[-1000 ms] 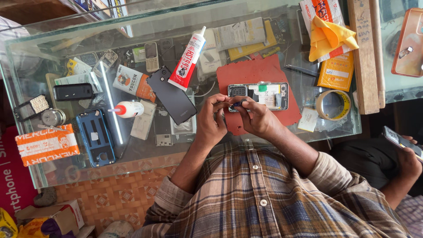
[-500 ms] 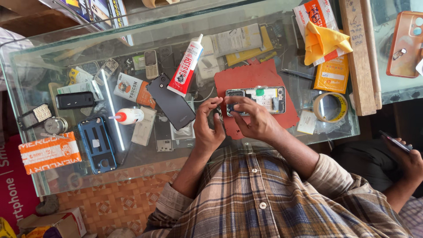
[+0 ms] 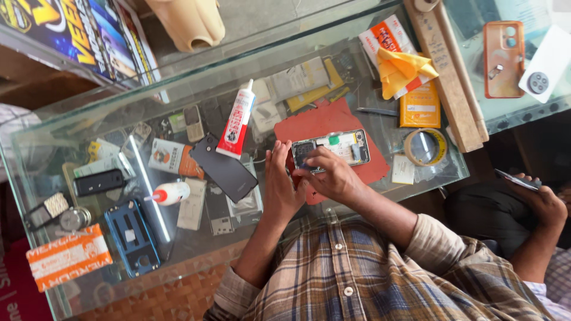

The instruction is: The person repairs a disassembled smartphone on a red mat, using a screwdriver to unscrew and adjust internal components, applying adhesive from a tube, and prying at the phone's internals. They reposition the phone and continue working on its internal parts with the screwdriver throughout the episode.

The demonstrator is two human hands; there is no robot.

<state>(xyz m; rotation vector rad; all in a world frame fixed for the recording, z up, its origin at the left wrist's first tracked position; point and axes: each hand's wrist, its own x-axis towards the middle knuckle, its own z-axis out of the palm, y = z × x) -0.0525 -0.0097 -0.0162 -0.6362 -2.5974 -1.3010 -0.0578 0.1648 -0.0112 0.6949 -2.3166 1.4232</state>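
Red rubber matting (image 3: 333,128) carries the opened phone (image 3: 333,147), which lies flat with its back off, circuit parts and a green patch showing, on the glass tabletop (image 3: 178,77). Half a second ago both hands were bunched close over the phone's camera end; now the left hand (image 3: 278,184) has drawn back to the mat's edge, its fingers (image 3: 275,159) straight and together, gripping nothing, their tips just beside the phone's end. That suggests the two-handed press is over and the work has passed to one hand. The right hand (image 3: 330,175) remains on the phone, fingers (image 3: 306,161) curled down onto the dark corner by the camera; whether they pinch a small tool or part there, I cannot tell. Just left of the hands lie a dark back cover (image 3: 223,168) and a red-and-white glue tube (image 3: 237,119). A tape roll (image 3: 424,147) sits right of the mat. Another person's hand (image 3: 538,199) holds a phone at the far right.
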